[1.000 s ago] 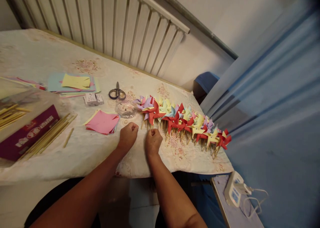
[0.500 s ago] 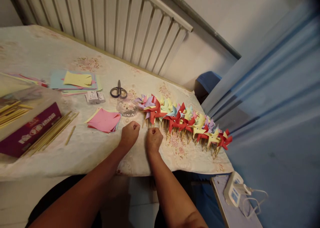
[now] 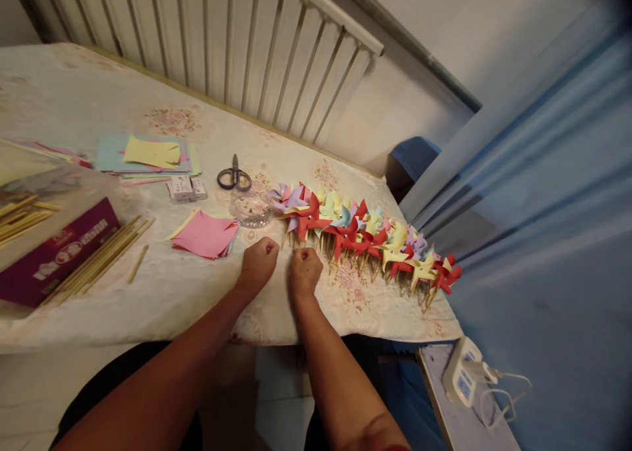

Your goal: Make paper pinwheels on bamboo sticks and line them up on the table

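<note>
Both hands rest on the tablecloth in loose fists, with a narrow gap between them. My left hand (image 3: 260, 262) is closed with nothing showing in it, just right of a stack of pink-topped paper squares (image 3: 205, 235). Beyond it lies a clear bag of small metal fasteners (image 3: 254, 214). My right hand (image 3: 305, 271) is likewise closed, with no object visible in its fingers. It sits close in front of the left end of a long row of paper pinwheels (image 3: 345, 237) in red, yellow, purple and blue on thin sticks.
Dark-handled scissors (image 3: 234, 176), small white boxes (image 3: 185, 189) and coloured paper sheets (image 3: 148, 155) lie toward the back. At left, thin sticks (image 3: 96, 260) lie beside a purple box (image 3: 59, 253). A power strip (image 3: 463, 375) sits on a side surface at lower right, near a blue curtain (image 3: 533, 240).
The view has shifted very slightly. Both fists keep their place and shape on the table, and the objects around them have not moved.
</note>
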`<state>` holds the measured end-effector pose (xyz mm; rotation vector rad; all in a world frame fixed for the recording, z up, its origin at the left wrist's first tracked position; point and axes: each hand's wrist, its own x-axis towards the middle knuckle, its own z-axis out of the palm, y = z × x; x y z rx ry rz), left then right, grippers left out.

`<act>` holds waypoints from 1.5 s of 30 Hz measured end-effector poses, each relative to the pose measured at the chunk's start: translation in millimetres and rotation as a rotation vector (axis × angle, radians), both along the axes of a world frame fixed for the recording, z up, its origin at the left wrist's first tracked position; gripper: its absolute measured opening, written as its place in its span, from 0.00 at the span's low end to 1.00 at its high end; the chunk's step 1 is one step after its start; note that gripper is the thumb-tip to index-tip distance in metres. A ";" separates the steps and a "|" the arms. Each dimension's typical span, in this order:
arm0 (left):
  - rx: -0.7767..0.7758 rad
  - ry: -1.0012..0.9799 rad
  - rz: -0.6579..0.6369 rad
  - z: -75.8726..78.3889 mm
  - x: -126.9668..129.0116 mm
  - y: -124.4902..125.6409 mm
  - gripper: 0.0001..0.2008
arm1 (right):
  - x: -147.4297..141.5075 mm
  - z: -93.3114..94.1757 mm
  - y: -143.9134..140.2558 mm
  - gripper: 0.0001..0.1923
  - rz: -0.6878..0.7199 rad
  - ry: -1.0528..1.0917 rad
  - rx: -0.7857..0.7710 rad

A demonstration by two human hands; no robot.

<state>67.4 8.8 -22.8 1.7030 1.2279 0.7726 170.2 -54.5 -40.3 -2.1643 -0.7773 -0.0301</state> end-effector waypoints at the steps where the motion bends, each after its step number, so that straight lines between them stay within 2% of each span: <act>1: 0.004 0.003 -0.002 -0.2 0.1 0.0 0.07 | 0.2 -0.3 0.3 0.13 -0.002 -0.003 -0.002; 12: -0.004 0.000 -0.014 -2.4 -0.1 0.5 0.06 | 3.0 1.6 0.1 0.12 0.020 -0.027 -0.048; 30: -0.013 -0.034 -0.016 -3.7 -1.1 0.0 0.06 | 0.9 -1.1 -9.1 0.10 0.030 0.068 0.100; 33: -0.010 -0.034 -0.015 -3.2 -1.3 0.3 0.06 | 3.1 0.2 -23.7 0.09 0.053 0.092 0.113; 36: 0.000 -0.015 -0.007 -2.6 -2.2 0.4 0.06 | 12.4 1.2 -50.3 0.11 0.105 0.033 0.048; 41: 0.010 0.017 -0.022 -4.3 -5.6 -1.7 0.06 | 35.9 -3.2 -98.8 0.13 0.118 -0.194 -0.136; 45: 0.128 0.077 -0.089 -9.9 -9.8 -9.5 0.07 | 41.4 -12.8 -110.4 0.12 0.196 -0.401 -0.272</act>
